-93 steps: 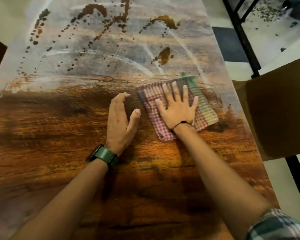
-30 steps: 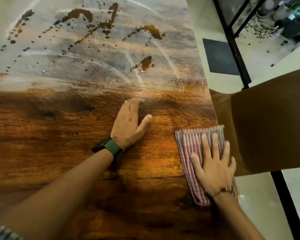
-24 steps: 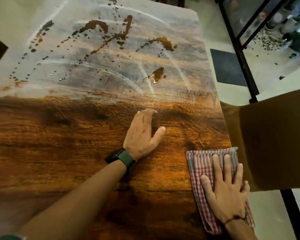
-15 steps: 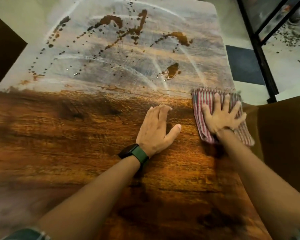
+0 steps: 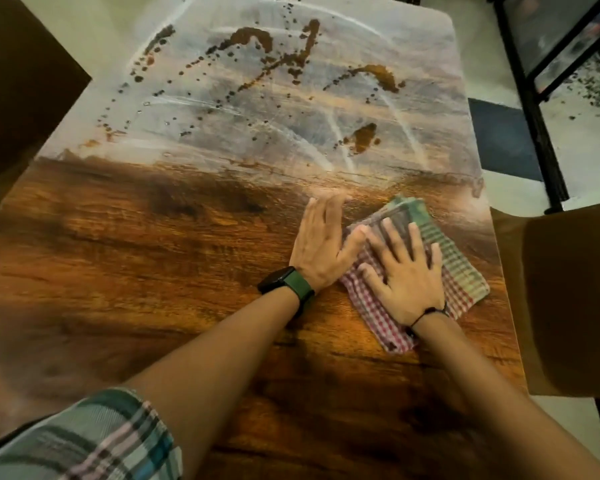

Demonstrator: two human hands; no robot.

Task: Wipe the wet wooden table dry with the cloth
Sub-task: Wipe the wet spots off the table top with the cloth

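We take the left hand (image 5: pixel 321 244) as landmark. It lies flat on the table (image 5: pixel 136 271), thumb touching the cloth (image 5: pixel 461 271) w/ right hand (image 5: pixel 407 271) pressed on top, so no gap btwn them. Left of it: wide bare wood, free to pass. Beyond it: open wet top w/ puddles (image 5: pixel 364 138) & drops, nothing standing. Far right of it: brown chair back (image 5: pixel 561 299) close along the table edge, tight. Far left, past the table corner: dark furniture (image 5: pixel 21 84).
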